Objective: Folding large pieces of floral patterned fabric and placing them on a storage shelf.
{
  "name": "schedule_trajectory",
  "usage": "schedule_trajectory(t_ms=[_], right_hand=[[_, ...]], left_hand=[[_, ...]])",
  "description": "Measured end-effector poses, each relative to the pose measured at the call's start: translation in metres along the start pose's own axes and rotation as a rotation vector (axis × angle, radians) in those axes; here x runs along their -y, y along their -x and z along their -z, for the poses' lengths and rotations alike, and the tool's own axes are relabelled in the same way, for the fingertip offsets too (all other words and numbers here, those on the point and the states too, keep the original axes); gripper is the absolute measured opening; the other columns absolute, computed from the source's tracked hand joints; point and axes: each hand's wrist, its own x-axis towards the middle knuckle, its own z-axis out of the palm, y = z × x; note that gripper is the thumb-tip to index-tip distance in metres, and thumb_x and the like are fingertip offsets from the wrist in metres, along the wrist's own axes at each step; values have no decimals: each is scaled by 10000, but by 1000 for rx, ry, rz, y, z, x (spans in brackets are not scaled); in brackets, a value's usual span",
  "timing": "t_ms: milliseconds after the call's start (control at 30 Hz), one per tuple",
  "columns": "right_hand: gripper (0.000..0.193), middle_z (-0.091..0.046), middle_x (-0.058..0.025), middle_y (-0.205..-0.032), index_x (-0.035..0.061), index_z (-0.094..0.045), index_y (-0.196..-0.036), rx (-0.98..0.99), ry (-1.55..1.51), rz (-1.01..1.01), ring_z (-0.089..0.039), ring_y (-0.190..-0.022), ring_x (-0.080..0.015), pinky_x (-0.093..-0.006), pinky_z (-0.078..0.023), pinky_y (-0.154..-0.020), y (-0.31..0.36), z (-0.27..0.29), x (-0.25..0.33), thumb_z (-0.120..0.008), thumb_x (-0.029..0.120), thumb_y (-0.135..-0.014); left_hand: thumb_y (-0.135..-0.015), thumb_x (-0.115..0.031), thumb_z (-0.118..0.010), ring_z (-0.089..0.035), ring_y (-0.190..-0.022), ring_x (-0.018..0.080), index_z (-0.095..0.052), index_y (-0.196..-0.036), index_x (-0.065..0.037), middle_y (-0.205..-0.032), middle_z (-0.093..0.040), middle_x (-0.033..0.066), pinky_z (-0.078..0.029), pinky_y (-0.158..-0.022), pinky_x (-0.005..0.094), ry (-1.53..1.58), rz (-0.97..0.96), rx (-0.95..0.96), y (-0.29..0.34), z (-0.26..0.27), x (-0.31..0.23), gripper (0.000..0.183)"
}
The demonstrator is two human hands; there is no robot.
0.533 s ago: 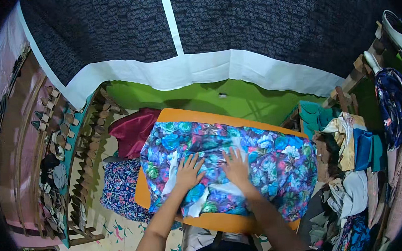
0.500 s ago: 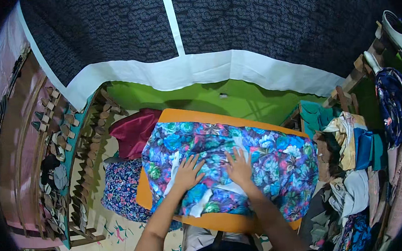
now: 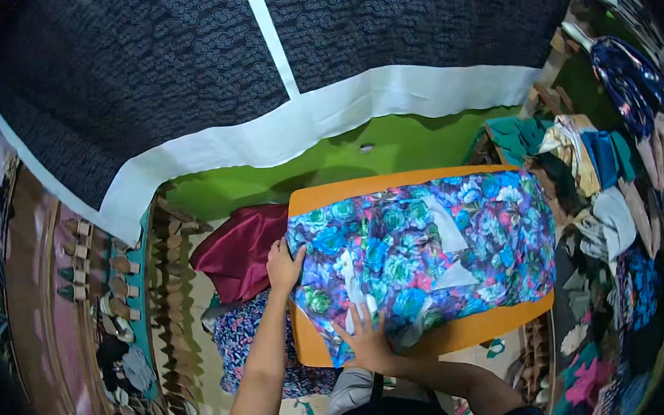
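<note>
Your left grip [image 3: 284, 267] rests at the left edge of the flowered cloth [image 3: 403, 217]; whether it pinches anything can't be told. Your right grip [image 3: 368, 343] is released, splayed flat over the cloth's lower left part. You have the cloth spread across the orange counter [image 3: 497, 322], white patches [image 3: 449, 229] showing on it.
</note>
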Motion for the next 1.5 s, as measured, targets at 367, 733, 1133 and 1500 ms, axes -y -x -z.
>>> schedule_trajectory(t_ms=[367,733,1133,1500], right_hand=[[726,-257,-297,-1309,224,-307,-1319,-71,333,-326,-307,-1168,-480,-585,-302,-897,-11,-52,-14,-626,358,-681],[578,-550,-71,-792,132,-377,-1289,203,-981,-450,-482,-591,-131,-290,-410,-547,19,59,-65,-446,25,-725],[195,-587,-52,-888,54,-570,-917,-681,-1892,-819,-581,-728,-161,-314,-482,-659,155,120,-231,-551,137,-741],[541,-453,-144,-1211,54,-385,-1235,-1226,-1936,-974,-441,-1095,-290,-420,-348,-917,248,59,-389,-547,237,-751]], left_hand=[[-729,-56,-497,-509,-878,389,-499,-893,15,-947,-516,237,-418,-730,454,-147,-159,8,-9,-29,-25,179],[-695,-60,-480,-515,-700,91,-554,-878,-41,-803,-556,3,-431,-629,224,1030,118,831,-72,47,-64,198],[-766,-44,-453,-511,-779,139,-414,-1207,-95,-931,-508,66,-441,-670,227,1036,-167,790,-73,-28,-382,446],[-837,-295,-495,-429,-1113,344,-310,-1299,-46,-1246,-411,202,-342,-931,392,462,-762,537,-21,-181,-502,556]])
